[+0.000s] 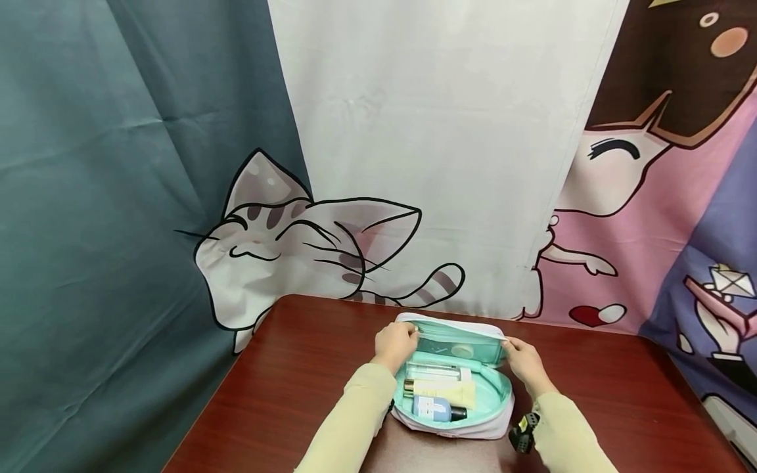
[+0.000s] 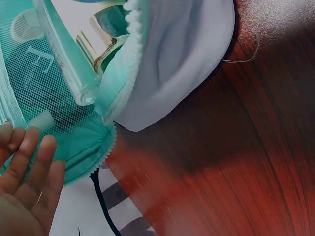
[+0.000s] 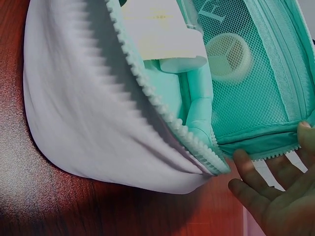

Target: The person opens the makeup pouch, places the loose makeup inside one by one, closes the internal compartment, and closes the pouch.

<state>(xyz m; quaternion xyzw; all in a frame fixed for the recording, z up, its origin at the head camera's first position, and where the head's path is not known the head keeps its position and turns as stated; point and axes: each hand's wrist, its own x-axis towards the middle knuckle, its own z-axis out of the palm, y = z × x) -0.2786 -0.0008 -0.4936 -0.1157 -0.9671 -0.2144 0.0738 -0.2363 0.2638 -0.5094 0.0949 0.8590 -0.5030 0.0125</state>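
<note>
A toiletry bag (image 1: 485, 428), pale lilac outside and mint green inside, lies unzipped with its lid raised. My left hand (image 1: 396, 345) pinches the lid's left end beside the mesh pocket's zipper; whether it has a zipper pull is hidden. At the lid's right edge, my right hand (image 1: 526, 364) holds the rim between thumb and fingers. Inside lie a clear tube-shaped container (image 1: 434, 373), a cream tube (image 1: 455, 393) with a gold cap and a blue bottle (image 1: 432, 408) with a black cap. Behind the lid's mesh sits a round white item (image 3: 228, 57).
The bag stands on a dark red wooden table (image 1: 284, 381). Behind the table hangs a printed cloth (image 1: 443, 131) with a cartoon cat and a figure. A black device (image 1: 523, 433) is worn at the right wrist.
</note>
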